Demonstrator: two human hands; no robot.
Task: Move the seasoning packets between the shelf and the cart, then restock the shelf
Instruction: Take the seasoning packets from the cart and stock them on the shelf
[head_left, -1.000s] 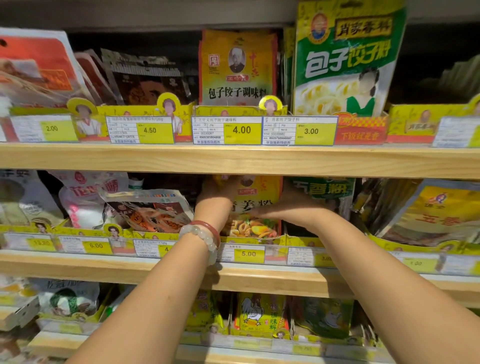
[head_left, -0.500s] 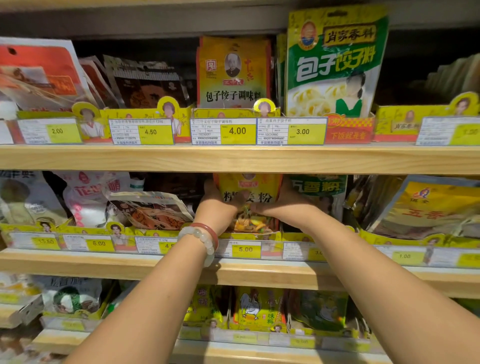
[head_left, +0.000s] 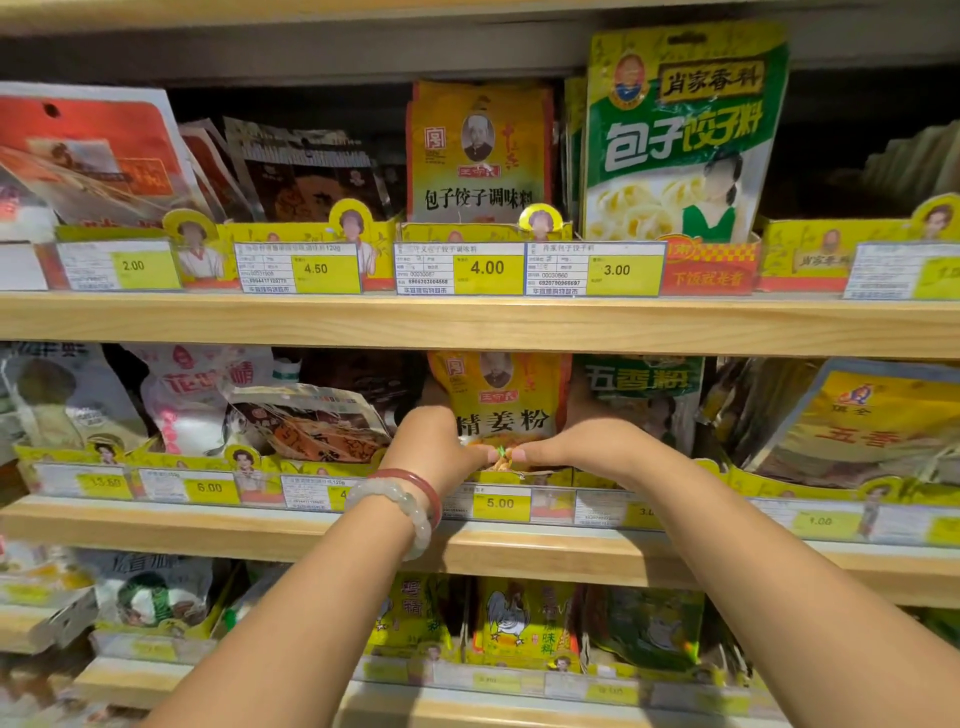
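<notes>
A stack of yellow ginger powder packets (head_left: 498, 395) stands upright in its yellow tray on the middle shelf (head_left: 208, 525), above the 5.00 price tag. My left hand (head_left: 434, 441), with two bracelets on the wrist, grips the stack's left side. My right hand (head_left: 587, 444) grips its right side. Both thumbs meet on the front of the packet near its lower edge. The fingers behind the stack are hidden. No cart is in view.
A green five-spice packet (head_left: 644, 384) stands just right of the stack, a crumpled brown packet (head_left: 311, 426) just left. The upper shelf (head_left: 467, 322) hangs close over the packets and carries dumpling seasoning packets (head_left: 478, 150). Chicken-print packets (head_left: 524, 618) fill the lower shelf.
Both hands have slid down the ginger powder stack and drawn together; the thumbs now meet at its lower front. More of the packet's top shows under the upper shelf.
</notes>
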